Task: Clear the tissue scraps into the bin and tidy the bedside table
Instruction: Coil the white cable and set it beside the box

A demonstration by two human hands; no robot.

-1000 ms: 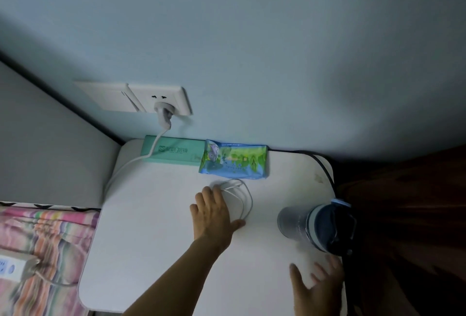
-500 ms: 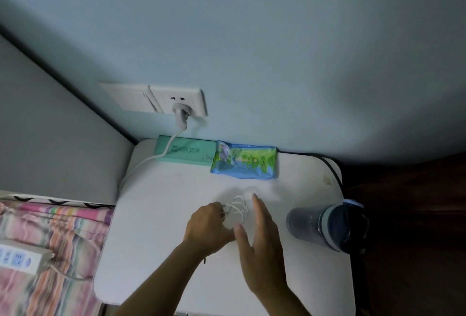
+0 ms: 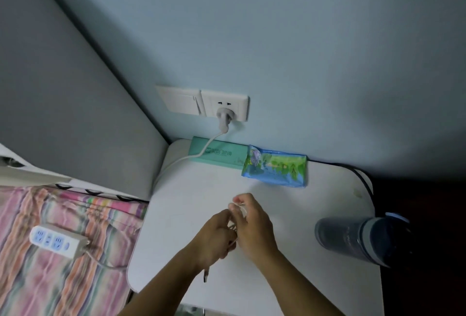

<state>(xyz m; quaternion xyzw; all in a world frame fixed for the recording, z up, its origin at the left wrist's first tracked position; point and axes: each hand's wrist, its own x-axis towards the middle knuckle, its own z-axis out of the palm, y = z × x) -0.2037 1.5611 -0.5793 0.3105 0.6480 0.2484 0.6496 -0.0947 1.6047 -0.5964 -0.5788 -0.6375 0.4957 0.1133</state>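
Over the middle of the white bedside table (image 3: 176, 215), both my hands hold a thin white cable (image 3: 237, 205). My left hand (image 3: 216, 237) is closed around the bunched cable, and a short plug end (image 3: 206, 275) hangs below it. My right hand (image 3: 252, 225) pinches a loop of the same cable between thumb and fingers. No tissue scraps or bin show in the head view.
A blue-green tissue pack (image 3: 276, 168) and a teal box (image 3: 216, 152) lie along the wall. A dark bottle (image 3: 353, 237) lies at the table's right edge. A plug sits in the wall socket (image 3: 224, 105). A power strip (image 3: 55, 240) rests on the striped bedding (image 3: 63, 278).
My right hand came from the table's right edge to the cable and pinched it. My left hand lifted the cable off the table and bunched it.
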